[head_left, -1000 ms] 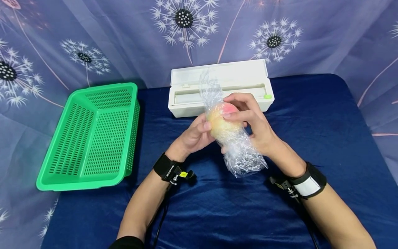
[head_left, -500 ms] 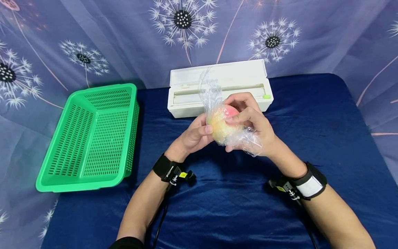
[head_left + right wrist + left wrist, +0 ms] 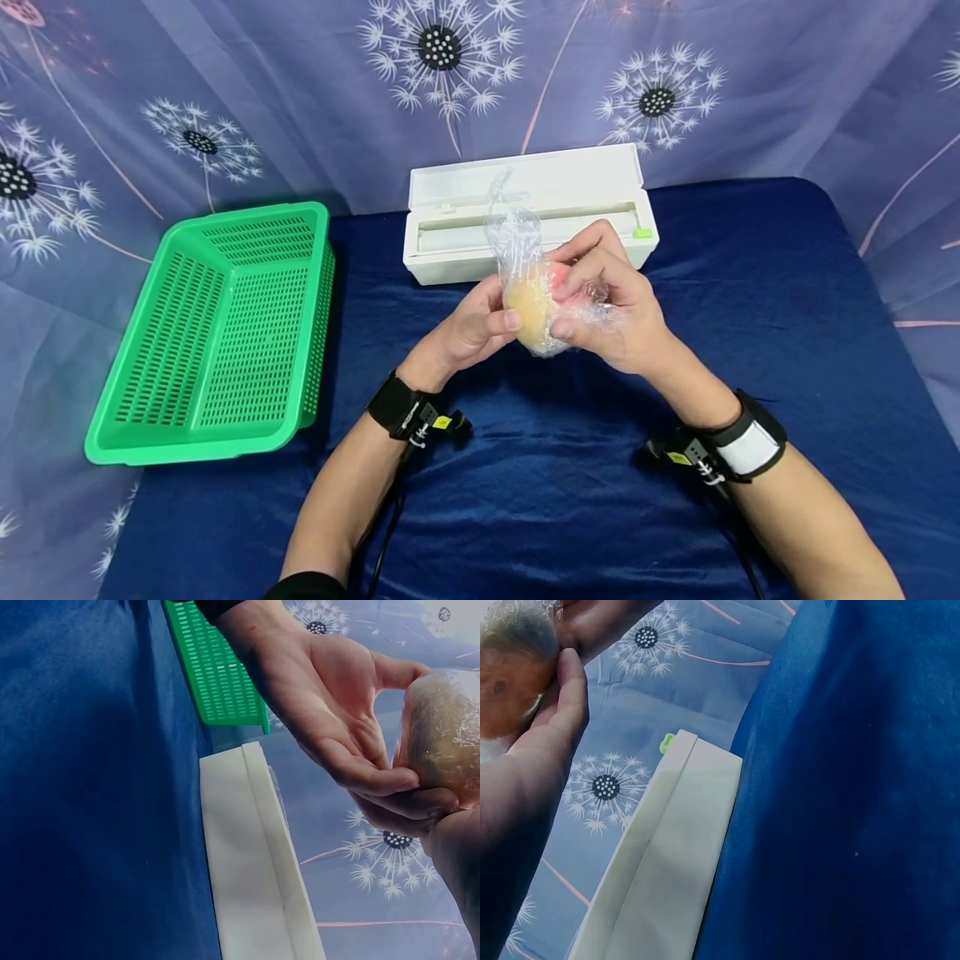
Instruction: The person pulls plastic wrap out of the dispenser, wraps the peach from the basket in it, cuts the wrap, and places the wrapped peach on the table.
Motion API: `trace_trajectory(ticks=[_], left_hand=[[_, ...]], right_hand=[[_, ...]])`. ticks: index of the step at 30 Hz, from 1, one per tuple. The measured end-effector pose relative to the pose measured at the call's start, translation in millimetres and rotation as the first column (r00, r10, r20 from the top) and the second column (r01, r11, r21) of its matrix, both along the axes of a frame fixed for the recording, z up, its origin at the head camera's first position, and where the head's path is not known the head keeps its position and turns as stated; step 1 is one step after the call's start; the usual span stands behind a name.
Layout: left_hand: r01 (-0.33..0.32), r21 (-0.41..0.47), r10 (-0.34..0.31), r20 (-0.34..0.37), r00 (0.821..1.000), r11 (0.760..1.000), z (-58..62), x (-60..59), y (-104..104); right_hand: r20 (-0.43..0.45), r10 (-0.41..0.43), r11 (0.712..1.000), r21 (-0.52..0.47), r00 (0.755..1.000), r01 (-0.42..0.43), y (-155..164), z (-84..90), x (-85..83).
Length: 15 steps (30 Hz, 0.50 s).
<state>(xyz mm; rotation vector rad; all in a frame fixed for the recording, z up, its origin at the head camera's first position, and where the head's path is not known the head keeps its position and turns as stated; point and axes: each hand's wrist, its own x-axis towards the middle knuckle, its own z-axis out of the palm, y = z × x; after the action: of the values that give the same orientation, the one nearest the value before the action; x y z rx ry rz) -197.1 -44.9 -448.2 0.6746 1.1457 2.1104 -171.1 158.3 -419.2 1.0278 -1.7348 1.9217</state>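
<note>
I see both hands, my left hand (image 3: pixel 468 329) and right hand (image 3: pixel 611 304), curled round the peach (image 3: pixel 531 307) above the blue worktop (image 3: pixel 525 483), and the loose plastic wrap (image 3: pixel 517 242) (hanging low before) is now tucked under, so wrapping looks nearly done.

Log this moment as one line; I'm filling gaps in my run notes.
left hand: holds wrapped peach | right hand: presses cling film onto it | basket: left | film dispenser: open, behind
</note>
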Motion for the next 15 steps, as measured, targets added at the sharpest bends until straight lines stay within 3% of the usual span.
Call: trace_trajectory(ticks=[3, 7, 15], left_hand=[[0.001, -0.011, -0.001, 0.003, 1.0, 1.0, -0.4, 0.5, -0.2], [0.008, -0.026, -0.008, 0.0, 1.0, 1.0, -0.7, 0.6, -0.4], [0.034, -0.044, -0.037, -0.065, 0.997, 0.998, -1.8, -0.9, -0.1]], right_hand=[[0.033, 0.007, 1.0, 0.001, 0.999, -0.007, -0.7, 0.2, -0.2], [0.097, 0.076, 0.995, -0.067, 0.992, -0.069, -2.2, -0.4, -0.2], [0.139, 0.136, 0.977, -0.185, 0.981, -0.109, -5.6, -3.2, -0.9]])
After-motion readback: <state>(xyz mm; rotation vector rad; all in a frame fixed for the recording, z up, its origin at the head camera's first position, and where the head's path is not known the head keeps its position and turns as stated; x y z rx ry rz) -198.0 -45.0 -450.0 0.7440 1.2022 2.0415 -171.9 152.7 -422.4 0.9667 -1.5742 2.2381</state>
